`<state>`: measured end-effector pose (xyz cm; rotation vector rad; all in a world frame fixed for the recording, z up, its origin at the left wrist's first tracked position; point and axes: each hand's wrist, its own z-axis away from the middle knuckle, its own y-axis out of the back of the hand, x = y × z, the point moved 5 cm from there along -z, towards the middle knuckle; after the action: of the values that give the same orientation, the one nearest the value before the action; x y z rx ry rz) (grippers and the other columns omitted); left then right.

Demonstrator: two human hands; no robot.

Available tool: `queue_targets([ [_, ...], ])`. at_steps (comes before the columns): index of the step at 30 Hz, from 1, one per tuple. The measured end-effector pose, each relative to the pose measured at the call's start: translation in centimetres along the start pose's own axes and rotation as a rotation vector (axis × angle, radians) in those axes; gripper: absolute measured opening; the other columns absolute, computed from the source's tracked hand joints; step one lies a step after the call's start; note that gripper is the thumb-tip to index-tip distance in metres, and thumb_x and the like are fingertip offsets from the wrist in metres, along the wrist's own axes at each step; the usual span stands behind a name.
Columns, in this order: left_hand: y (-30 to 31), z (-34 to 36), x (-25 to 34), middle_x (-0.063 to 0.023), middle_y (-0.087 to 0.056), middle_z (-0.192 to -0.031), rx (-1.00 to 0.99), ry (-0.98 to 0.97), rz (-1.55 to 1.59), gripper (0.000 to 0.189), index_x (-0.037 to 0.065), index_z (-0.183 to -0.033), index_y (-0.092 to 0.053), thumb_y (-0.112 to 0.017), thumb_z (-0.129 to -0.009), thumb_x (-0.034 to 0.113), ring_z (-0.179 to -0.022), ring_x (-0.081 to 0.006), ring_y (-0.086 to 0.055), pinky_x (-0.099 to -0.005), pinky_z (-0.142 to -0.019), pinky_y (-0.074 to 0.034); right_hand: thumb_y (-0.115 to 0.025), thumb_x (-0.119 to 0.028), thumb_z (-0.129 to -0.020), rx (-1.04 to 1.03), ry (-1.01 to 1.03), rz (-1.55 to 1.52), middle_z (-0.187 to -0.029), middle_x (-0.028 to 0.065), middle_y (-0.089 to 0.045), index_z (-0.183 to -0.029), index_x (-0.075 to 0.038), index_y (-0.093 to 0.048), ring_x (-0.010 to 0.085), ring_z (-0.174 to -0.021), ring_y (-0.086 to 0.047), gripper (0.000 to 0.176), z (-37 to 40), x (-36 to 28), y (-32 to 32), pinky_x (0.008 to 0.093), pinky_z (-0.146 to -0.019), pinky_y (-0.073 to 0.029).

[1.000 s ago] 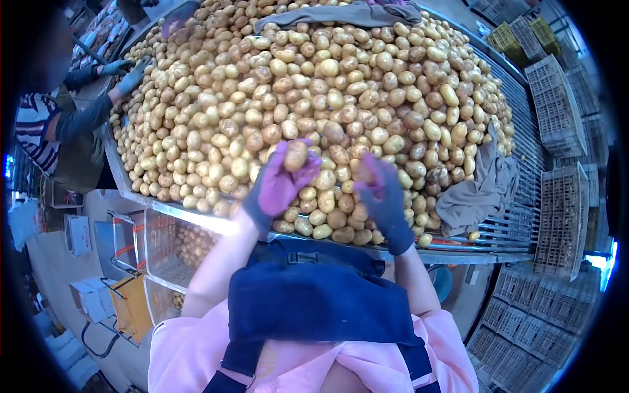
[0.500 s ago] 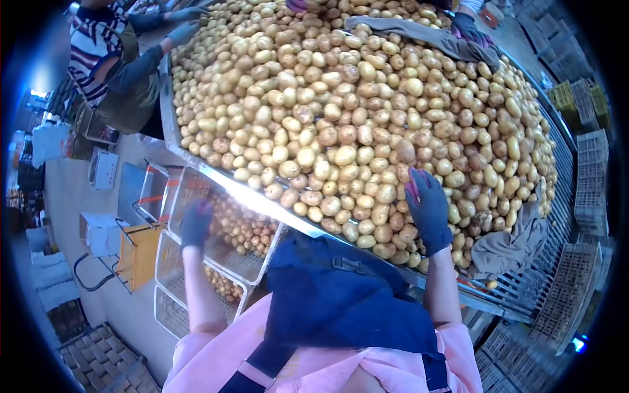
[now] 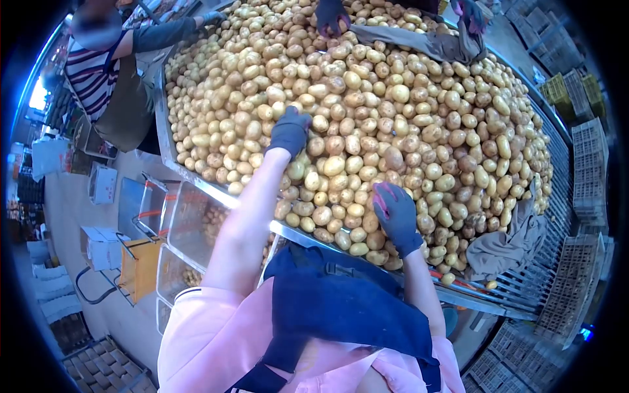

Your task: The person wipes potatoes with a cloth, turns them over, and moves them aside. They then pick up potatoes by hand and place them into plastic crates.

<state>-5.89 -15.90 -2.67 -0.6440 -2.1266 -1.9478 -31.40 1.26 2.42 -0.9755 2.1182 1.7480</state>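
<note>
A broad heap of potatoes [image 3: 367, 124] covers the metal-edged sorting table [image 3: 190, 175]. My left hand [image 3: 290, 133], in a dark glove, reaches over the middle of the heap; its fingertips touch the potatoes, and what they hold, if anything, is hidden. Nearer the front edge, my right hand [image 3: 396, 215], in a dark glove with pink-purple on the finger side, rests on the potatoes with its fingers curved; no held potato shows clearly. To its right, a grey-brown cloth [image 3: 508, 245] lies crumpled on the heap and slats.
A co-worker in a striped shirt [image 3: 92, 72] reaches in at the upper left. Another person's gloved hands [image 3: 332, 18] are at the far side, beside a second cloth [image 3: 406, 39]. Crates [image 3: 171, 268] stand below the front edge; stacked crates [image 3: 590, 170] line the right.
My left hand has swung from above the crates up onto the heap. My right hand has moved slightly left and down. A co-worker's hand now shows more fully at the far side.
</note>
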Motion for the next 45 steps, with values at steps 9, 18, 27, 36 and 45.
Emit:
queue_targets([
  [9,0.2,-0.2,7.1,-0.0128,-0.064,-0.104,-0.171,-0.216,-0.050,0.035,0.011,-0.118,-0.058,-0.057,-0.083,0.014,-0.095,-0.0263,-0.063,-0.0375,-0.080,-0.050,-0.061,-0.018,-0.083,-0.021,-0.049,-0.020,-0.106,0.0131,-0.062,-0.110,-0.006,-0.063,0.0307,-0.100,-0.058,0.030,-0.4,0.1,0.1,0.0403,-0.087,-0.046],
  [18,-3.1,-3.4,7.6,-0.0119,-0.064,-0.105,-0.548,-0.002,-0.428,0.031,0.013,-0.116,-0.056,-0.043,-0.090,0.027,-0.099,-0.0304,-0.062,-0.0429,-0.077,-0.051,-0.062,-0.019,-0.082,0.002,-0.021,-0.016,-0.105,0.0137,-0.062,-0.110,-0.007,-0.063,0.0311,-0.099,-0.058,0.031,-0.4,0.2,-0.3,0.0414,-0.085,-0.046],
  [27,-2.5,-3.1,7.2,-0.0107,-0.063,-0.112,-0.706,-0.180,-0.399,0.058,0.012,-0.119,-0.056,-0.074,-0.065,0.004,-0.102,-0.0290,-0.062,-0.0395,-0.082,-0.052,-0.063,-0.018,-0.079,0.024,-0.034,-0.042,-0.102,0.0153,-0.062,-0.109,-0.006,-0.063,0.0334,-0.091,-0.059,0.032,-0.7,0.0,0.3,0.0422,-0.078,-0.047],
  [36,2.2,-3.4,3.3,-0.0122,-0.061,-0.103,-0.480,0.120,0.411,0.053,0.012,-0.116,-0.056,-0.076,-0.071,0.033,-0.095,-0.0221,-0.062,-0.0329,-0.081,-0.050,-0.063,-0.021,-0.081,-0.012,-0.047,0.005,-0.107,0.0124,-0.061,-0.110,-0.008,-0.062,0.0295,-0.096,-0.058,0.032,-0.6,0.3,0.3,0.0409,-0.081,-0.046],
  [45,-0.4,-12.2,5.1,-0.0275,-0.036,-0.135,-0.468,-0.055,0.007,0.063,0.017,-0.115,-0.059,-0.068,-0.067,0.057,-0.118,-0.0413,-0.045,-0.0421,-0.101,-0.038,-0.063,-0.020,-0.081,-0.007,-0.074,-0.021,-0.104,0.0126,-0.062,-0.108,-0.007,-0.064,0.0293,-0.096,-0.058,0.029,-0.8,0.5,0.0,0.0407,-0.081,-0.046],
])
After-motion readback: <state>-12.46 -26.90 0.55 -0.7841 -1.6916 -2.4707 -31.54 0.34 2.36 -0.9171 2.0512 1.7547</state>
